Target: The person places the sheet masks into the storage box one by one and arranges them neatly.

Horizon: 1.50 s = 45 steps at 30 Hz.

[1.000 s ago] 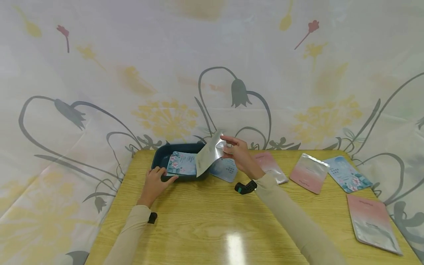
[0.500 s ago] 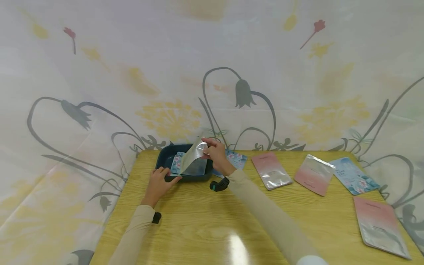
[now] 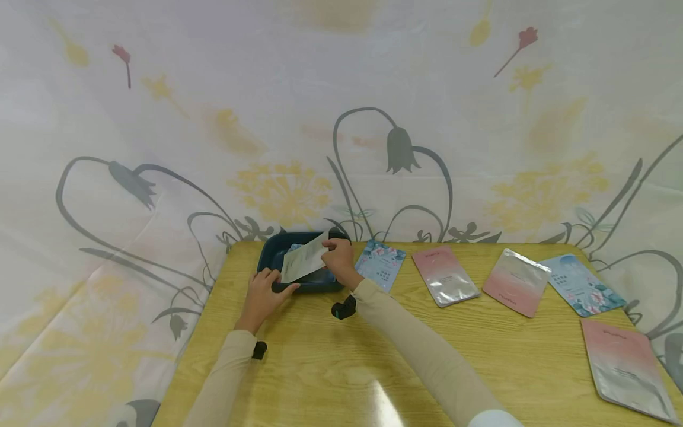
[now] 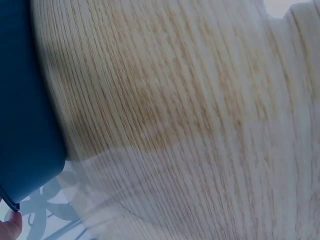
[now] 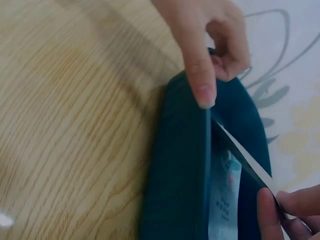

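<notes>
A dark teal plastic bin [image 3: 315, 289] stands at the back left of the table. My left hand [image 3: 263, 298] grips its front left corner, the thumb [image 5: 204, 92] lying over the rim in the right wrist view. With my right hand [image 3: 340, 261] I pinch the right end of a silver foil mask packet [image 3: 305, 259], tilted inside the bin with its lower end beside my left fingers. Beneath it a pale blue floral packet [image 5: 225, 200] lies in the bin, partly covered. The left wrist view catches only a fingertip [image 4: 12, 225] at the bin's rim.
Right of the bin lie a blue floral packet [image 3: 380, 264], two pink and silver packets [image 3: 445, 276], and another blue one [image 3: 584, 284]. A further pink packet [image 3: 626, 367] is near the right table edge. A flower-printed cloth [image 3: 288, 118] hangs behind.
My right hand has moved left with the silver packet, bringing it from over the bin's right side down into the bin. My left hand has stayed on the corner.
</notes>
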Each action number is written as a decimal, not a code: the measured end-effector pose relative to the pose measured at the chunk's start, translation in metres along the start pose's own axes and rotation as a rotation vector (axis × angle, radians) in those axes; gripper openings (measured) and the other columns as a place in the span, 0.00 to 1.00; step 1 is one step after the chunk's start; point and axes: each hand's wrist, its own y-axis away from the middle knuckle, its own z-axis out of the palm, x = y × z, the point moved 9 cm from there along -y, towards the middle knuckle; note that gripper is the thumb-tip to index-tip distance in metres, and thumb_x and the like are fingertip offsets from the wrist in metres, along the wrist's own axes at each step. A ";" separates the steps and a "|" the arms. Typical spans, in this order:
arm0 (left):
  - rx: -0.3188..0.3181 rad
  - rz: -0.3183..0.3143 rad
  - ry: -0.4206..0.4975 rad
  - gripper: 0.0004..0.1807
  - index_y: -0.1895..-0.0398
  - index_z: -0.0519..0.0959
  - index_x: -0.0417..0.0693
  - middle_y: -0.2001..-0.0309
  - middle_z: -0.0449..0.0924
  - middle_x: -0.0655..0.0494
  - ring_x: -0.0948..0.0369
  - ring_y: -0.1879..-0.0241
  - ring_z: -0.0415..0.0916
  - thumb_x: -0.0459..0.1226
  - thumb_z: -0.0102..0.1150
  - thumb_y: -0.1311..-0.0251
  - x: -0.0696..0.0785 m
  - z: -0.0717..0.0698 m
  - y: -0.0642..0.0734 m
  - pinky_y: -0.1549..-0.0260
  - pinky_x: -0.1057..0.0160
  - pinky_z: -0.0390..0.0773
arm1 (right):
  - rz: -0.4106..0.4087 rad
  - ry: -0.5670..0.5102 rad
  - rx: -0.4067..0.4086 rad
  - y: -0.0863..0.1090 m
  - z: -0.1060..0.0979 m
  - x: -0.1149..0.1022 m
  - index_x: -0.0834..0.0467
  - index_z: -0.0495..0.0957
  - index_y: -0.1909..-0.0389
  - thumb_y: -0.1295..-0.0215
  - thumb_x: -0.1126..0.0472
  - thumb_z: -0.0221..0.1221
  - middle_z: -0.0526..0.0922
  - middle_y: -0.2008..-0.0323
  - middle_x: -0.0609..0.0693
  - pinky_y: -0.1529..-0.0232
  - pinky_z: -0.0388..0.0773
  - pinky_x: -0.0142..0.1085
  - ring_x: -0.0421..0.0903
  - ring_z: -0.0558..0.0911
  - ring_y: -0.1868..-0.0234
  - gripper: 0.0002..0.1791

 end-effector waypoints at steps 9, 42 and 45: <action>-0.011 0.000 0.005 0.24 0.78 0.67 0.44 0.76 0.63 0.51 0.58 0.77 0.56 0.44 0.76 0.59 0.000 0.004 -0.001 0.65 0.51 0.54 | 0.008 0.105 0.076 0.001 -0.011 0.013 0.75 0.74 0.49 0.46 0.81 0.48 0.75 0.51 0.69 0.77 0.80 0.42 0.57 0.80 0.77 0.21; -0.055 -0.067 0.029 0.23 0.77 0.69 0.44 0.75 0.65 0.49 0.56 0.76 0.58 0.47 0.74 0.55 -0.005 0.007 -0.002 0.59 0.48 0.57 | -0.063 0.536 -0.153 0.001 -0.027 -0.001 0.64 0.82 0.73 0.47 0.71 0.60 0.80 0.80 0.53 0.86 0.70 0.35 0.44 0.72 0.90 0.03; -0.047 -0.061 0.025 0.23 0.77 0.69 0.44 0.76 0.66 0.48 0.56 0.76 0.58 0.46 0.75 0.56 -0.006 0.005 -0.001 0.60 0.48 0.58 | -0.052 0.509 -0.203 -0.001 -0.032 0.002 0.66 0.81 0.63 0.44 0.69 0.61 0.81 0.72 0.55 0.79 0.74 0.38 0.48 0.76 0.82 0.08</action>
